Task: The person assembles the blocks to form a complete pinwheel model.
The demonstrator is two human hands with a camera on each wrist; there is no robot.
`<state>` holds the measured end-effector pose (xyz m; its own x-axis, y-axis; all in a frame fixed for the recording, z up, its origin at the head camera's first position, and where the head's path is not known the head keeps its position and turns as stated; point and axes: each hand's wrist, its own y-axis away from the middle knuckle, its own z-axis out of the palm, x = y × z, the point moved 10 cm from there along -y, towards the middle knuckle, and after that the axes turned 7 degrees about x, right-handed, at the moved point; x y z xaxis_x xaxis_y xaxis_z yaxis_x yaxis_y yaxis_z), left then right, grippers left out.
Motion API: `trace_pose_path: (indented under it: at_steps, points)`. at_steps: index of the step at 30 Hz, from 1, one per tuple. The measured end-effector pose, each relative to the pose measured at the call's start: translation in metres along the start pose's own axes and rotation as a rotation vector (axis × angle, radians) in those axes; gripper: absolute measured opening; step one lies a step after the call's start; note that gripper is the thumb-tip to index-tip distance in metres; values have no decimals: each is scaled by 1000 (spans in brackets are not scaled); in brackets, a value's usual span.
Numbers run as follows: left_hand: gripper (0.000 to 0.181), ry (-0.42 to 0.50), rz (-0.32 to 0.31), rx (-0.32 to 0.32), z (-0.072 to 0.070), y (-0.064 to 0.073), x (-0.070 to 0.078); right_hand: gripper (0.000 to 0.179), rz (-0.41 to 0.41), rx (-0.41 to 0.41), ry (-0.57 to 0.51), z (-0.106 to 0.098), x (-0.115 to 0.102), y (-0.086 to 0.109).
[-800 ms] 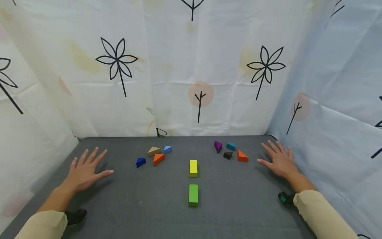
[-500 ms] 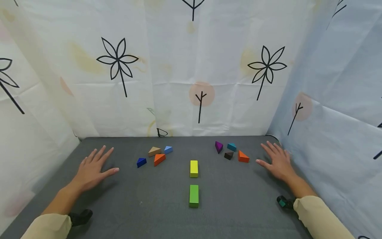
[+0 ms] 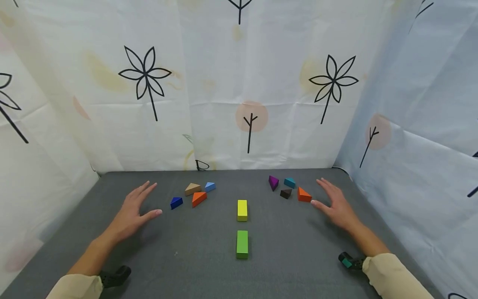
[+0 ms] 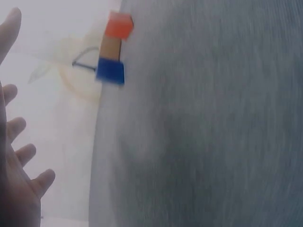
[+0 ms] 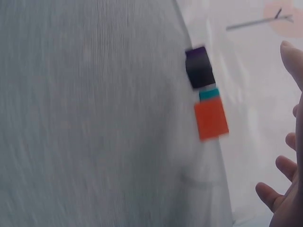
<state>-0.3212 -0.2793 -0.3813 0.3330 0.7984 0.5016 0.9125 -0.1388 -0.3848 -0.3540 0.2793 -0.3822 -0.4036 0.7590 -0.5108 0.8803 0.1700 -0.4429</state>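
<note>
My left hand [image 3: 128, 214] hovers over the grey table with fingers spread, holding nothing. Nearest to it lies a dark blue triangular block [image 3: 176, 202], beside a tan block [image 3: 192, 189], an orange block [image 3: 199, 199] and a light blue block [image 3: 210, 187]. On the other side my right hand [image 3: 337, 207] is also spread and bare, its thumb close to an orange triangular block [image 3: 304, 194]. Around that one are a purple block [image 3: 273, 182], a teal block [image 3: 289, 182] and a dark brown block [image 3: 285, 194]. In the right wrist view the orange block [image 5: 211, 119] partly hides the teal one.
Between the two groups a yellow rectangular block [image 3: 242, 210] lies behind a green rectangular block [image 3: 242, 244]. The grey tabletop [image 3: 186, 270] ends at a white patterned cloth [image 3: 216, 83] at the back and sides.
The left hand has moved right, toward the dark blue block. The right hand has moved left, toward the orange block on its side. The blocks have stayed in place.
</note>
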Motion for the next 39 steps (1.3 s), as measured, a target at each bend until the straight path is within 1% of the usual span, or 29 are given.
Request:
trace_pose_path:
  at_steps: [6, 9, 12, 16, 20, 25, 29, 32, 37, 39]
  points:
    - [82, 76, 44, 27, 8, -5, 27, 70, -30, 14, -51, 9, -28, 0]
    - [82, 101, 49, 45, 10, -8, 38, 69, -60, 19, -66, 14, -43, 1]
    - [81, 132, 56, 76, 10, -13, 47, 69, -83, 14, -86, 19, -56, 3]
    - [79, 201, 90, 107, 13, -18, 63, 69, -114, 12, -133, 26, -71, 6]
    - [77, 264, 114, 113, 19, -22, 76, 70, -157, 9, -185, 31, -88, 10]
    - [74, 340, 97, 90, 29, -28, 86, 69, -204, -30, -244, 43, -110, 15]
    - [72, 407, 100, 64, 41, -32, 97, 68, -232, -57, -278, 54, -126, 21]
    - [71, 451, 110, 55, 51, -34, 104, 67, -226, -94, -308, 66, -134, 26]
    - [69, 518, 88, 19, 73, -38, 114, 67, -193, -163, -359, 86, -142, 35]
    - [68, 529, 88, 6, 82, -40, 117, 66, -188, -186, -382, 92, -145, 39]
